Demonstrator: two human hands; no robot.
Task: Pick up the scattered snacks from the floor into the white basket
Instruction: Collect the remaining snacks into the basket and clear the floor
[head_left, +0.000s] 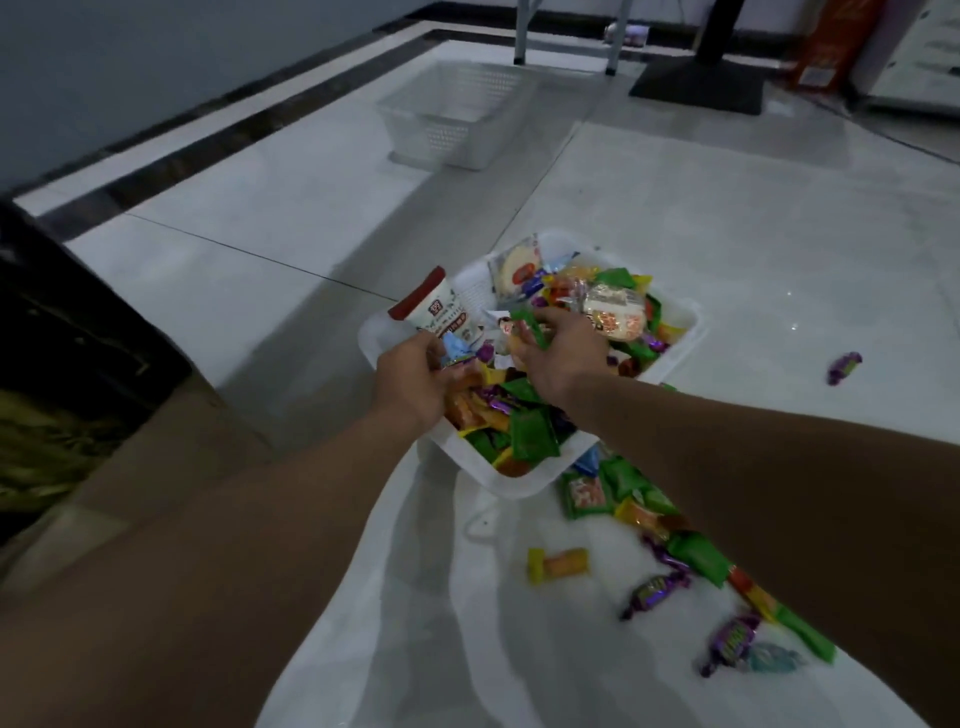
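Observation:
A white basket (680, 319) full of wrapped snacks sits on the floor in front of me. Both my hands are over it. My left hand (413, 382) grips a white packet with a red end (439, 309) at the basket's left rim. My right hand (563, 351) has its fingers curled on a green wrapper (532, 325) above the pile. Several snacks lie scattered on the floor near the basket's front corner: green packets (623, 480), a yellow-orange candy (558, 565), purple candies (654, 592) and a lone purple candy (844, 367) at the right.
A second, empty white basket (457, 111) stands farther back on the tiled floor. Behind it are white furniture legs (522, 31) and a black stand base (698, 85). A dark object (67, 332) fills the left edge.

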